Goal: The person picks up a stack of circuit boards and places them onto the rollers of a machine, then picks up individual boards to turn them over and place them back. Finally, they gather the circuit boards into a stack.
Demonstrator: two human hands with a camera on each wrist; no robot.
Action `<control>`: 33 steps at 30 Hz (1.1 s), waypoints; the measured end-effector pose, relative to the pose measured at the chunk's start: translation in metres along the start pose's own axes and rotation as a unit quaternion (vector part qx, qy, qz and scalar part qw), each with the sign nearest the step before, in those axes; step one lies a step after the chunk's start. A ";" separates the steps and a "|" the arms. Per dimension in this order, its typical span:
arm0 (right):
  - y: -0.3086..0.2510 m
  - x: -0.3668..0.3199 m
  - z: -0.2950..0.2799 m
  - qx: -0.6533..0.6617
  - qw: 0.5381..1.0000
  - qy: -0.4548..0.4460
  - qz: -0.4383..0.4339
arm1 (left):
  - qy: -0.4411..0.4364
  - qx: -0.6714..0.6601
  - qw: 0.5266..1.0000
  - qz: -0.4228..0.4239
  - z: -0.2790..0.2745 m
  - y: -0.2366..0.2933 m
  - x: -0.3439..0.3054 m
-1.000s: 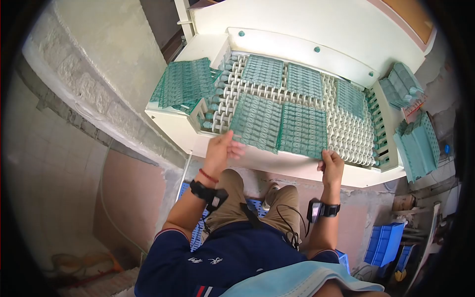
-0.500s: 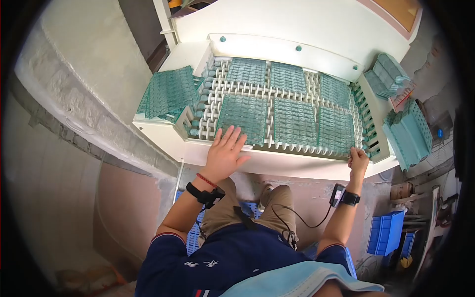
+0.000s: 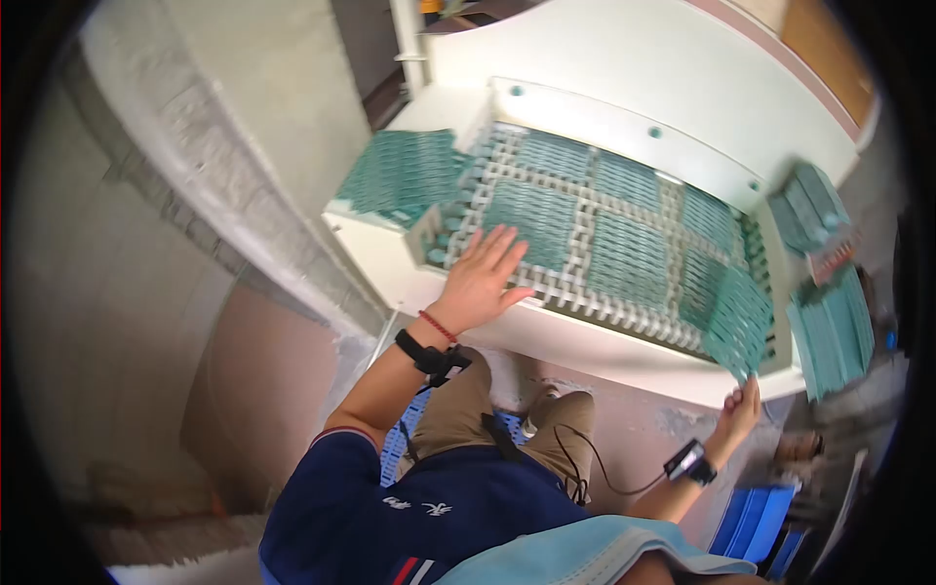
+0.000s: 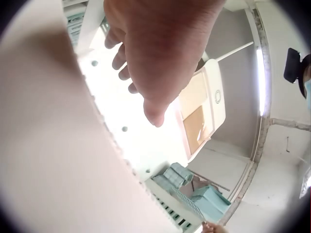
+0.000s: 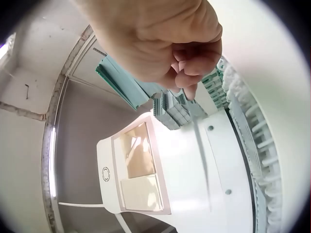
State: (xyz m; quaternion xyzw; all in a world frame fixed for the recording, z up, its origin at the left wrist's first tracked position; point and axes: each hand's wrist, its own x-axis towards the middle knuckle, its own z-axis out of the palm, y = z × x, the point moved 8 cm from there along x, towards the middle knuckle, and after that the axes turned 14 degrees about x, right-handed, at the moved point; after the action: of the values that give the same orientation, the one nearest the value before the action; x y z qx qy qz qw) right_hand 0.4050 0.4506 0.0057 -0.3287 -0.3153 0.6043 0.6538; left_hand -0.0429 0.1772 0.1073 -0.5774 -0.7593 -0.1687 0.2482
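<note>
In the head view, my right hand point(image 3: 739, 414) pinches one corner of a thin green circuit board panel point(image 3: 739, 317). The panel stands tilted up over the right end of the roller bed point(image 3: 634, 314) and overlaps another panel point(image 3: 694, 283) there. From the right wrist view the held panel point(image 5: 203, 155) appears nearly edge-on, a thin pale strip below my fingers. My left hand point(image 3: 480, 281) has straight, spread fingers, with its fingertips at the near edge of the front-left panel point(image 3: 534, 216). Another panel point(image 3: 627, 258) lies flat on the rollers between my hands.
Several more panels point(image 3: 556, 156) lie along the back row of the bed. A fanned pile of panels point(image 3: 405, 171) rests on the left ledge. Grooved green racks point(image 3: 831, 327) stand off the right end. Blue crates point(image 3: 751, 522) sit low at the right.
My right hand has moved right, first laying a panel at the bed's right end, and now holds a panel tilted up there. My left hand has opened flat at the front-left panel.
</note>
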 end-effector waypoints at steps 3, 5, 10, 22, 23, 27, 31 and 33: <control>0.003 -0.033 0.011 0.040 0.999 -0.015 -0.005 | 0.070 -0.010 0.997 -0.021 -0.047 -0.020 -0.002; 0.006 -0.044 0.019 0.054 0.997 -0.050 0.020 | 0.145 0.054 0.984 -0.090 -0.072 -0.055 -0.008; 0.011 -0.048 0.035 0.068 0.994 -0.080 0.015 | 0.107 0.231 0.950 -0.179 -0.083 -0.128 -0.023; 0.055 -0.068 0.076 0.060 0.987 -0.129 0.070 | 0.110 0.221 0.966 -0.081 -0.085 -0.103 -0.037; 0.056 -0.071 0.078 0.050 0.988 -0.130 0.072 | 0.111 0.220 0.966 -0.079 -0.085 -0.103 -0.038; 0.057 -0.075 0.074 0.053 0.988 -0.122 0.080 | 0.162 0.201 0.966 -0.015 -0.103 -0.087 -0.035; 0.051 -0.083 0.074 0.052 0.989 -0.107 0.086 | 0.230 0.201 0.952 0.023 -0.123 -0.057 -0.032; 0.053 -0.084 0.070 0.054 0.990 -0.096 0.087 | 0.244 0.191 0.950 0.044 -0.124 -0.039 -0.034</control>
State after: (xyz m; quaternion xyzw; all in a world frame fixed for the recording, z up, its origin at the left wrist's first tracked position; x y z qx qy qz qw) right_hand 0.3117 0.3726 0.0027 -0.2598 -0.3135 0.7034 0.5826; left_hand -0.0510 0.0720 0.1903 -0.4937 -0.6673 -0.1449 0.5384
